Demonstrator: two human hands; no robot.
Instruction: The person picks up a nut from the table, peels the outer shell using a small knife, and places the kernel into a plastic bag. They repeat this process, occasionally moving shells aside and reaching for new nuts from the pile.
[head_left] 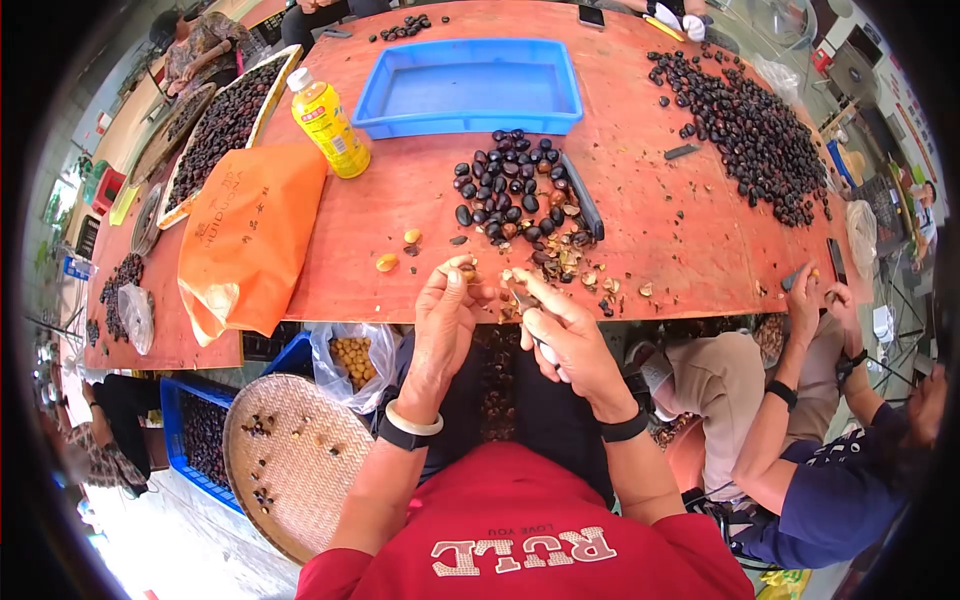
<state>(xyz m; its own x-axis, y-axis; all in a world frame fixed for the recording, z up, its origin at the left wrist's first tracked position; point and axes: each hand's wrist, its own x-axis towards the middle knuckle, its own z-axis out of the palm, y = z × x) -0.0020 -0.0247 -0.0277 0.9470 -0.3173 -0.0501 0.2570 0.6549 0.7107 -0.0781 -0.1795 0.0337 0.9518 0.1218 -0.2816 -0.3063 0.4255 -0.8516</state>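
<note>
At the table's near edge, my left hand (447, 315) pinches a small brownish nut (468, 271) between thumb and fingers. Close beside it, my right hand (568, 340) is closed around a small knife (547, 352) with a pale handle; its metal tip shows between the fingers and points toward the nut. Just beyond lies a heap of dark, shiny nuts (508, 185), with broken shell pieces (563, 262) at its near side. Two peeled yellow kernels (387, 262) rest to the left of my hands. A dark bar-shaped object (582, 197) borders the heap's right side.
Farther back sit a blue tray (466, 128) and a yellow bottle (330, 125). An orange bag (250, 240) hangs over the left edge. More dark nuts (745, 130) spread at right, near a co-worker's hands (820, 295). Below left are a woven tray (300, 470) and a bag of kernels (352, 362).
</note>
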